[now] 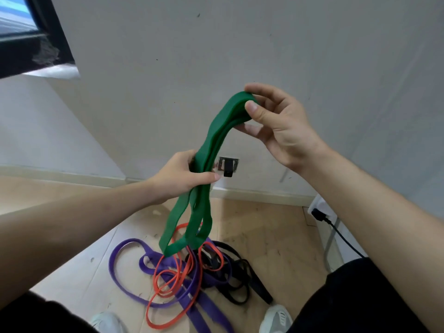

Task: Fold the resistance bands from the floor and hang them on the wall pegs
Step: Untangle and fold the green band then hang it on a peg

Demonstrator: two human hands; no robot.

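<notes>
A wide green resistance band (211, 140) is doubled into several layers and held up in front of the wall. My right hand (276, 123) pinches its top fold between thumb and fingers. Lower down, my left hand (182, 176) is closed around the gathered middle of the band, and its loops hang free below. On the floor beneath lie a purple band (125, 251), a thin orange band (163, 280) and a black band (240, 284), tangled in one heap. No wall pegs are in view.
A wall socket with a black plug (228, 167) sits low on the wall behind the green band. A black cable (336, 229) and a metal leg stand at the right. My white shoes (276, 318) flank the heap. A dark window frame (36, 44) is upper left.
</notes>
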